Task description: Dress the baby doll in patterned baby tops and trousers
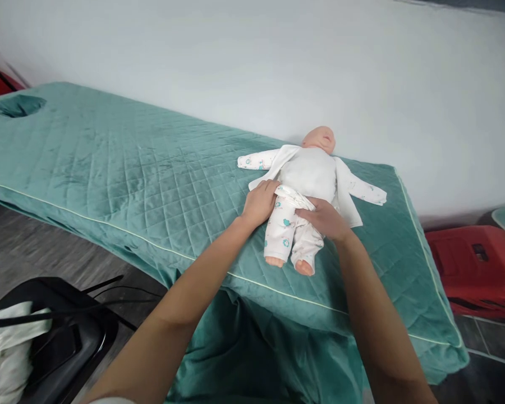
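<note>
A baby doll lies on its back on a green quilted bed, its head toward the wall. It wears an open white jacket with printed sleeves spread wide. Printed white pants cover its legs, with the feet showing below the cuffs. My left hand grips the waistband at the hip on the left side of the picture. On the other side, my right hand is closed on the waistband, thumb over the front. The doll's white torso is bare of the jacket between the two hands.
The green bed runs along a white wall, with a face hole at its far left. A red plastic object stands right of it. At lower left, a black chair holds white cloth.
</note>
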Action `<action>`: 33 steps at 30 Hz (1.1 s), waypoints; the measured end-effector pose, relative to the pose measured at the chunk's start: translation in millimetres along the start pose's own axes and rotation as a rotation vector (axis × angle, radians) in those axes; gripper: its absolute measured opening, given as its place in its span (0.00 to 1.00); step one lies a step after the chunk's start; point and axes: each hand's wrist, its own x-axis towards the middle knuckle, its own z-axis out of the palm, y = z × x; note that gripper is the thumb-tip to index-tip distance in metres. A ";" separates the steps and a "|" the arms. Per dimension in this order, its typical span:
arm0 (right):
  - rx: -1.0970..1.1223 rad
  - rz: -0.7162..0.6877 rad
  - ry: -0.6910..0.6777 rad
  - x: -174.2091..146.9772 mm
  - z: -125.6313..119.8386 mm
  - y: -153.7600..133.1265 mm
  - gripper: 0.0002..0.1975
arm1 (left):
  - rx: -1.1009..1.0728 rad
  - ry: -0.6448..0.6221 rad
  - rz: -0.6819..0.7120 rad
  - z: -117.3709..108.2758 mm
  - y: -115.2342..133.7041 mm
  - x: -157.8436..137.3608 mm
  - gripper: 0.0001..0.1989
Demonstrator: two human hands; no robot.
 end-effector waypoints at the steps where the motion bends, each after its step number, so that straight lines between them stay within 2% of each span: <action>1: -0.010 0.002 0.016 1.5 0.7 0.6 0.13 | 0.050 0.002 0.013 1.6 -0.6 0.6 0.16; 5: -0.094 -0.004 0.111 4.0 4.4 0.4 0.11 | 0.144 0.013 0.022 6.5 -2.1 -1.5 0.16; 10: -0.124 0.003 0.210 0.8 9.9 -0.6 0.09 | 0.039 0.022 0.022 8.2 -4.0 -5.5 0.16; 13: -0.090 -0.023 0.248 -4.5 14.3 3.0 0.10 | -0.160 0.050 0.019 6.9 -5.4 -5.8 0.17; 16: 0.108 -0.166 0.337 -9.9 17.4 11.1 0.12 | -0.415 0.080 -0.030 2.1 -6.5 -5.3 0.18; 19: 0.247 -0.329 0.558 -13.4 15.1 21.7 0.09 | -0.686 0.047 -0.101 -5.3 -8.9 -6.2 0.16; 21: 0.214 -0.369 0.735 -15.6 11.1 28.8 0.09 | -0.867 0.004 -0.152 -9.7 -11.5 -7.7 0.13; 23: 0.184 -0.365 0.844 -19.1 7.7 34.8 0.13 | -1.034 -0.037 -0.214 -12.0 -14.2 -9.0 0.13; 26: 0.165 -0.331 0.791 -26.8 8.1 40.8 0.15 | -1.180 -0.092 -0.325 -11.2 -16.3 -8.7 0.20; 28: 0.128 -0.325 0.700 -33.3 11.6 43.1 0.12 | -1.163 -0.144 -0.345 -10.3 -16.4 -7.2 0.19; 33: 0.099 -0.381 0.622 -53.4 20.3 49.2 0.03 | -1.058 -0.296 -0.196 -15.1 -17.2 -5.2 0.14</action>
